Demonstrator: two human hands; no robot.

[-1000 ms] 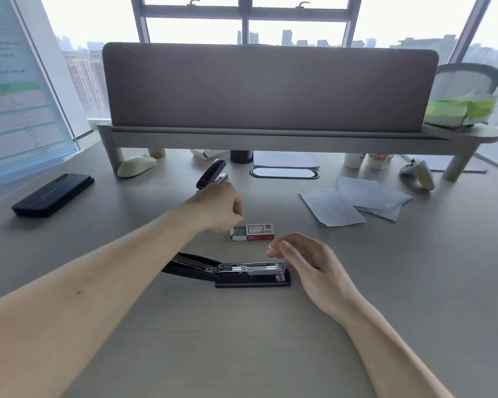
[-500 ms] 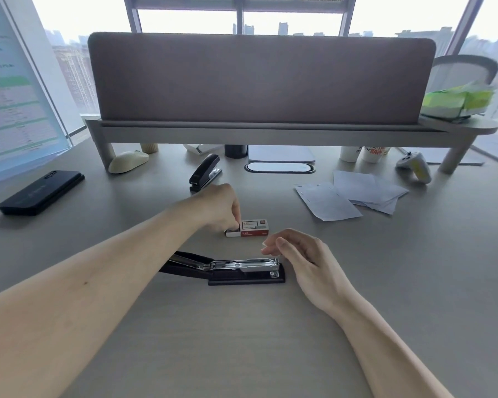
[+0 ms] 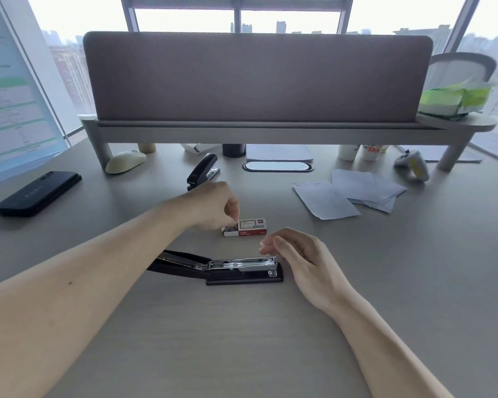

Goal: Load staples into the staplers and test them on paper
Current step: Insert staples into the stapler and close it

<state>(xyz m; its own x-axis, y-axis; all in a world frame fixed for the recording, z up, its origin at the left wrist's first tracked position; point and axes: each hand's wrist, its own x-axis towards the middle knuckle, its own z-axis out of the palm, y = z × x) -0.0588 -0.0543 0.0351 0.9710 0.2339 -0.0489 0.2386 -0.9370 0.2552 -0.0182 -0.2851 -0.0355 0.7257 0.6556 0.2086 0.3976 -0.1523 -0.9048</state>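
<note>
A black stapler [image 3: 230, 268] lies opened flat on the desk, its metal staple channel facing up. Just behind it sits a small red and white staple box [image 3: 249, 227], its tray slid out to the left. My left hand [image 3: 214, 206] is over that open end, fingertips pinching at the staples inside. My right hand [image 3: 295, 252] hovers beside the stapler's right end, fingers loosely curled, holding nothing. A second black stapler [image 3: 203, 170] stands closed farther back. Several sheets of paper [image 3: 348, 193] lie at the right.
A black phone [image 3: 38, 193] lies at the left, a cream mouse [image 3: 125, 162] under the desk shelf [image 3: 259, 132]. Cups [image 3: 362, 152] and a game controller [image 3: 413, 165] stand at the back right. A green packet [image 3: 454, 100] rests on the shelf.
My left hand has come down from above the box to its open left end and pinches into the tray. My right hand has stayed beside the stapler.
</note>
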